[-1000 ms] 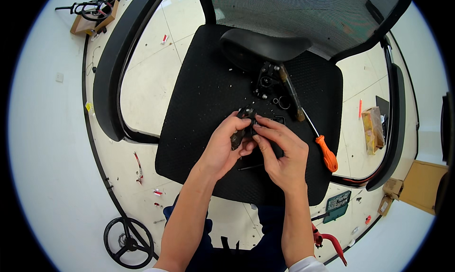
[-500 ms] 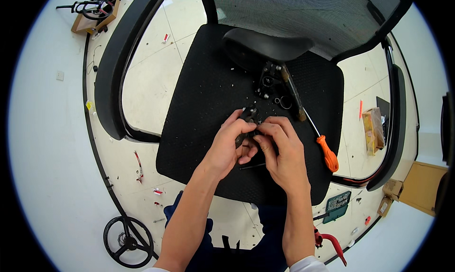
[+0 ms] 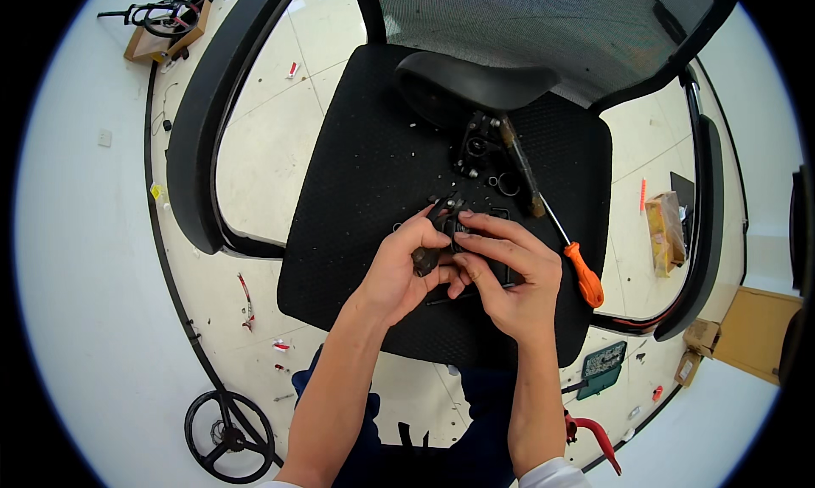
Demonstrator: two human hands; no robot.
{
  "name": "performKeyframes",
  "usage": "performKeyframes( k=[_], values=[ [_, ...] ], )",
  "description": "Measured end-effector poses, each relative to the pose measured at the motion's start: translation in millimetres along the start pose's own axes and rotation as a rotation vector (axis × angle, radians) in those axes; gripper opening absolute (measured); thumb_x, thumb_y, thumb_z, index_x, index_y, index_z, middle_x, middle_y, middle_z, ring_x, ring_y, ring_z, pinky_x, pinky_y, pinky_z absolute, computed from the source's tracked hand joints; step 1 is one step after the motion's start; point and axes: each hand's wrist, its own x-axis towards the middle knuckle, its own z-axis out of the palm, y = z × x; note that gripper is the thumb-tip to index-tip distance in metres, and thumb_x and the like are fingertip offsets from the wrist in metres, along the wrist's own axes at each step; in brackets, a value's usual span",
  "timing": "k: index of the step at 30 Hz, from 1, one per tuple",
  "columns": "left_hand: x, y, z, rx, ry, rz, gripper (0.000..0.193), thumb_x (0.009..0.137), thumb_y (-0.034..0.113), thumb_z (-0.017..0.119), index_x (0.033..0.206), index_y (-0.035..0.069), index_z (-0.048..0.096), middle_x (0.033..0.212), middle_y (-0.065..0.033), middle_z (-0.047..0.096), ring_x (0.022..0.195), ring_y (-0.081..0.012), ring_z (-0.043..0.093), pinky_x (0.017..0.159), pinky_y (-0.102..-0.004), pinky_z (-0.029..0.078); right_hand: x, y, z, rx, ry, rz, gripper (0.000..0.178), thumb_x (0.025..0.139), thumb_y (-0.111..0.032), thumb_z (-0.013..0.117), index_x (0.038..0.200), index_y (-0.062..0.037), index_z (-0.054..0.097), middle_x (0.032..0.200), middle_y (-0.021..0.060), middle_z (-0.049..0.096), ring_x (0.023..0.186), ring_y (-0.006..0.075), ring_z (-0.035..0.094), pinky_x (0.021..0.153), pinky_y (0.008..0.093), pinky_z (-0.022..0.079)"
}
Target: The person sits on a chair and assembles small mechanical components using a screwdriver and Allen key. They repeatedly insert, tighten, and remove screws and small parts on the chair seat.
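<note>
Over the front half of a black office-chair seat [image 3: 340,191], my left hand [image 3: 395,271] is closed round a small dark mechanical part [image 3: 448,212] whose exact kind I cannot make out. My right hand [image 3: 522,284] pinches at the same part from the right, thumb and fingertips pressed against it. Fingers hide much of the part. Beyond them lies a black bicycle saddle [image 3: 480,80] with its worn seatpost [image 3: 519,161]. Beside the post rest a black clamp-like piece [image 3: 475,146] and a dark ring [image 3: 508,184]. A thin black hex key [image 3: 501,211] shows past my right fingers.
A screwdriver with an orange handle [image 3: 584,276] lies at the seat's right edge. Armrests [image 3: 199,148] flank both sides. On the floor are a black spoked wheel [image 3: 229,437], a green tool case [image 3: 603,369], a red curved part [image 3: 598,441] and cardboard boxes [image 3: 751,335].
My right hand has shifted slightly right, its fingers straighter along the part. The dark part has turned in my left hand. The hex key now shows beside my right fingers.
</note>
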Motion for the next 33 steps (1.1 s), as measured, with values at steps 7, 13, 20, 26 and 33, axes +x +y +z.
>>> performKeyframes(
  k=[7,13,20,26,33],
  values=[
    [1.9,-7.3,-3.8,-0.118,0.000,-0.011,0.025,0.093,0.022,0.051,0.109,0.005,0.061,0.094,-0.0056,0.063,0.076,-0.0148,0.060,0.061,-0.0268,0.045,1.7,0.6,-0.3,0.028,-0.006,-0.007,0.024,0.075,0.004,0.072,0.098,-0.0029,0.075,0.110,0.0128,0.069,0.102,0.0232,0.068,0.084,0.0300,0.055],
    [3.3,-5.8,9.0,-0.067,0.160,0.013,0.027,0.094,0.021,0.051,0.113,0.005,0.060,0.096,-0.0041,0.061,0.086,-0.0115,0.057,0.069,-0.0272,0.044,0.7,-1.5,2.6,-0.050,0.045,0.014,0.022,0.076,0.002,0.072,0.098,-0.0037,0.075,0.099,0.0100,0.068,0.093,0.0218,0.068,0.080,0.0302,0.054],
    [6.4,-11.9,12.1,-0.026,0.171,0.098,0.031,0.096,0.024,0.051,0.119,0.005,0.057,0.097,-0.0045,0.060,0.082,-0.0114,0.056,0.072,-0.0272,0.043,-1.2,-2.9,2.5,-0.115,0.073,0.004,0.022,0.074,0.003,0.072,0.095,-0.0032,0.075,0.094,0.0094,0.068,0.084,0.0216,0.067,0.073,0.0296,0.054],
    [6.7,-11.5,9.0,-0.062,0.127,0.075,0.031,0.097,0.025,0.050,0.119,0.005,0.057,0.094,-0.0025,0.060,0.081,-0.0097,0.055,0.070,-0.0259,0.042,-1.3,-3.5,2.7,-0.124,0.080,-0.051,0.022,0.073,0.004,0.073,0.094,-0.0024,0.074,0.093,0.0100,0.068,0.084,0.0224,0.067,0.074,0.0301,0.054],
    [9.2,-14.3,14.7,0.022,0.173,0.183,0.030,0.096,0.024,0.052,0.120,0.006,0.055,0.095,-0.0028,0.060,0.083,-0.0101,0.055,0.069,-0.0252,0.041,-0.2,0.6,1.2,-0.234,0.090,-0.166,0.020,0.075,0.003,0.072,0.094,-0.0018,0.070,0.092,0.0110,0.067,0.086,0.0268,0.065,0.077,0.0341,0.053]
  ],
)
